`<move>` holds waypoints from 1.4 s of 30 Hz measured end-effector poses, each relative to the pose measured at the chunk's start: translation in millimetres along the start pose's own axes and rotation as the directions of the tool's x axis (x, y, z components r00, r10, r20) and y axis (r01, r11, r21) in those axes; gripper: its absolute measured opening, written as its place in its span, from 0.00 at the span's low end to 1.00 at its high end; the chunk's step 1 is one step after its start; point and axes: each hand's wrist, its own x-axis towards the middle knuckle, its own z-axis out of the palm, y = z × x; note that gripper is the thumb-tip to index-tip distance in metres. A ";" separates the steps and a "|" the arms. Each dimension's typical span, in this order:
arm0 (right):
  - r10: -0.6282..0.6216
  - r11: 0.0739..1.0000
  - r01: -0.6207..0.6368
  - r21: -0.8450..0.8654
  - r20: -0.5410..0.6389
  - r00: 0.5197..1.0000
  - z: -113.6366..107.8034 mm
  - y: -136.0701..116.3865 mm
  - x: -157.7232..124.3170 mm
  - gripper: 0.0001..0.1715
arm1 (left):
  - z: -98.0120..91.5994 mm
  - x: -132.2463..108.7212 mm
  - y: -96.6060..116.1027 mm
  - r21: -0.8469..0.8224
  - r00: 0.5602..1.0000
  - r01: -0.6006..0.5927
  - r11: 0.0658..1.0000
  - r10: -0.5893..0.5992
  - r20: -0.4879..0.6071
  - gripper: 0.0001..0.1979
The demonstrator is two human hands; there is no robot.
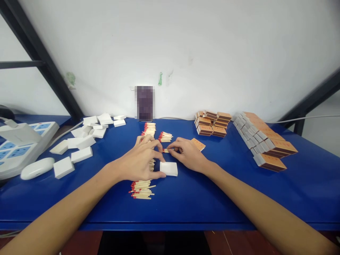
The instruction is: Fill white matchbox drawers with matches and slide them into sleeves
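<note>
My left hand and my right hand meet at the middle of the blue table. Together their fingertips pinch a small bundle of red-tipped matches. A white inner matchbox tray lies just below the hands, with my left thumb touching it. Piles of loose matches lie around the hands: one in front, one behind, and a longer row further back. An orange matchbox sleeve lies flat beside my right hand.
Several white trays are scattered at the left. Orange matchboxes are stacked at the back and in a long row at the right. A power strip and a white mouse-shaped object sit at the far left.
</note>
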 end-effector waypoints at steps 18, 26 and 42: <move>0.041 0.999 -0.042 -0.006 -0.062 0.997 -3.0 -1.2 6.8 0.10 | 0.9 0.5 -1.5 -0.004 1.000 -0.007 1.000 0.007 -0.004 0.17; -0.008 0.999 0.006 -0.045 -0.045 0.999 5.7 12.2 29.8 0.11 | 0.4 0.6 -2.7 -0.016 1.000 -0.023 1.000 0.022 -0.009 0.17; 0.085 0.996 -0.084 0.036 -0.047 0.995 3.7 11.4 24.5 0.05 | 2.0 0.6 -4.6 -0.036 1.000 -0.021 0.999 0.021 0.009 0.18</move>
